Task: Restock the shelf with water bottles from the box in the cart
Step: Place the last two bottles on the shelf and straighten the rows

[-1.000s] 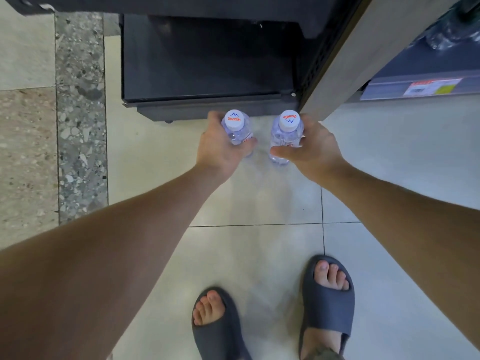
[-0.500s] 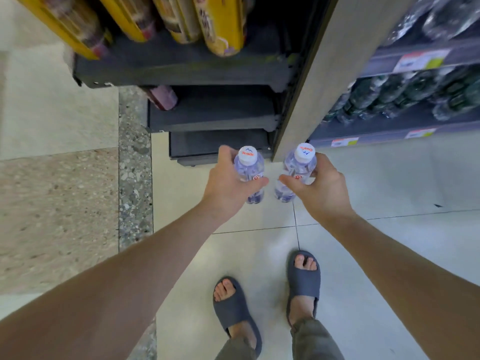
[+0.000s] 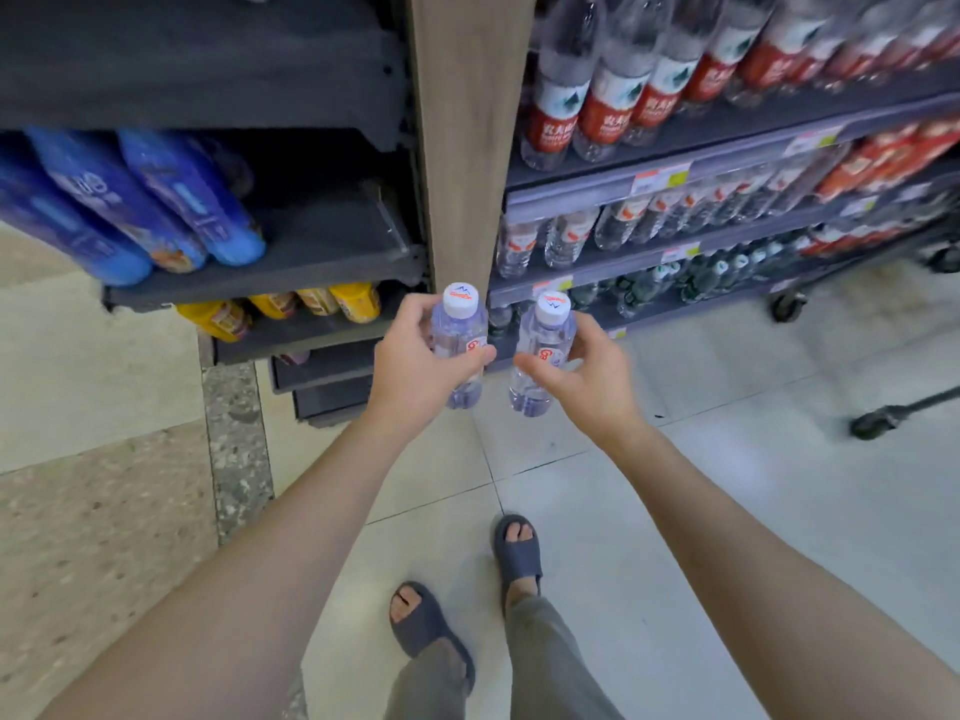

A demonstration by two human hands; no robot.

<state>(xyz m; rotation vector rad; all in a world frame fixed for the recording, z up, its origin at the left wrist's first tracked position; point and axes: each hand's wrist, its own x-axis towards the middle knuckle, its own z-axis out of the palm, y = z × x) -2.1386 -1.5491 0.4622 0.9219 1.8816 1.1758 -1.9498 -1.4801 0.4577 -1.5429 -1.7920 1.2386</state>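
I see my left hand (image 3: 415, 371) wrapped round the middle of the left bottle (image 3: 460, 330), thumb across the label on the near side and fingers curled behind it. My right hand (image 3: 587, 376) grips the right bottle (image 3: 543, 350) the same way, thumb on the label and fingers round the far side. Both bottles are held in the air above the floor (image 3: 727, 485), just beside each other but not touching, out in front of the wooden post (image 3: 467, 148) that divides the shelving. Each one stands about upright, its long axis running from a white cap at the top down to a base that points at the floor. The left cap (image 3: 461, 299) sits straight above its base, while the right cap (image 3: 552, 308) leans a little to the right. Right of the post, tiers of the water shelf (image 3: 675, 179) carry rows of clear bottles with red labels (image 3: 608, 111). Left of the post, dark shelves hold blue bottles (image 3: 192, 200) and, lower down, yellow bottles (image 3: 332, 301). A black wheel (image 3: 787, 306) shows far right near the foot of the water shelf. Near me, two feet in grey sandals (image 3: 423, 623) stand on the tiles.
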